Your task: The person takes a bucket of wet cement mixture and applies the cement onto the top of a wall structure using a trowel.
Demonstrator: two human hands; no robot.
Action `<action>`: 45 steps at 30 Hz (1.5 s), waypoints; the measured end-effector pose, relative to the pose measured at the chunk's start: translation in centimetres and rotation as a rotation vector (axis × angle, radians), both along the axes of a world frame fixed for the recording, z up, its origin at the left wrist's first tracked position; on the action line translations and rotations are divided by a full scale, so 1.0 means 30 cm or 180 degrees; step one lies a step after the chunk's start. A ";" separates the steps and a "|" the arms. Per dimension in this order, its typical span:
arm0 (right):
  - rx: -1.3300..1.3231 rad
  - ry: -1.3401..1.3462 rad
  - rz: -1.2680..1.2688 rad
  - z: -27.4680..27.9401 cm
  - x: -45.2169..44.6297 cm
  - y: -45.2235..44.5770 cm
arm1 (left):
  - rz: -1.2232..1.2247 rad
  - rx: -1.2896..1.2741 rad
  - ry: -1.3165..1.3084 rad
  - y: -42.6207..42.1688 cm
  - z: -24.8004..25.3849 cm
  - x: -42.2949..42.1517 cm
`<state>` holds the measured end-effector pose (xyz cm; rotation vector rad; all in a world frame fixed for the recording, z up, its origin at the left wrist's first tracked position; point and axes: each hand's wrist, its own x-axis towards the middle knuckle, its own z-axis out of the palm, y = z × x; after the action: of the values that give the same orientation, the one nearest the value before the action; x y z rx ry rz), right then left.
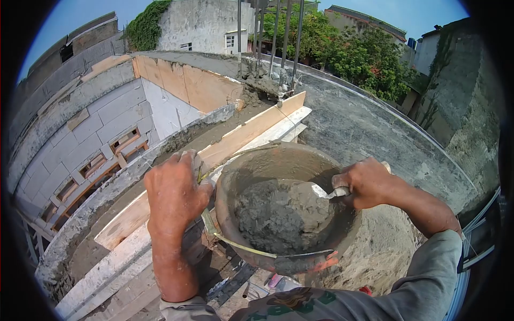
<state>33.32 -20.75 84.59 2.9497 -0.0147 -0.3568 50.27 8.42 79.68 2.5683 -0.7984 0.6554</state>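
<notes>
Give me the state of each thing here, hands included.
Basin, partly filled.
Mortar, wet-looking, lumpy.
Trowel, held, working end hidden by mortar.
Left hand, fingers curled, at the basin's rim.
Right hand, fingers closed around the trowel.
Steel bars, standing upright.
Brown board, rough-edged.

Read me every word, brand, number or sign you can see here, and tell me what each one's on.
No text can be read for certain.
Shirt: dark green letters beside a printed emblem, upside down and partly cut off; too unclear to quote.
Small pink item below the tub: too small to tell if it has writing.
Tub and trowel: no writing visible.
</notes>
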 end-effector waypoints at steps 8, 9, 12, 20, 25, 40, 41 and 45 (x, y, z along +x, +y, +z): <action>-0.1074 -0.0730 0.0527 0.036 -0.093 0.000 | -0.0039 0.0009 -0.0013 0.005 0.009 -0.012; -0.1121 -0.1042 0.0439 0.049 -0.095 -0.025 | -0.0063 -0.0006 -0.0038 0.006 0.006 -0.008; -0.0751 -0.1637 -0.0196 0.064 -0.098 -0.090 | -0.0113 -0.0023 -0.0071 0.008 -0.002 -0.006; -0.0333 -0.0924 0.0572 0.004 -0.072 -0.201 | -0.0010 -0.0014 -0.0006 -0.002 0.003 -0.012; -0.0107 -0.1852 0.0600 0.064 -0.063 -0.230 | 0.0160 0.0083 0.0054 -0.012 0.012 -0.022; -0.1259 -0.2282 -0.0939 0.374 0.640 -0.511 | 0.0296 0.0100 0.0014 -0.029 0.024 -0.027; -0.1453 -0.2213 -0.0780 0.384 0.691 -0.494 | 0.0308 0.0155 0.0026 -0.025 0.025 -0.029; -0.2016 -0.1802 -0.0307 0.371 0.808 -0.440 | 0.0352 0.0257 0.0337 -0.027 0.042 -0.039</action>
<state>57.55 -33.96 95.73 2.3213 -0.2838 0.4101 49.11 7.60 80.94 2.7108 -0.6652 0.5240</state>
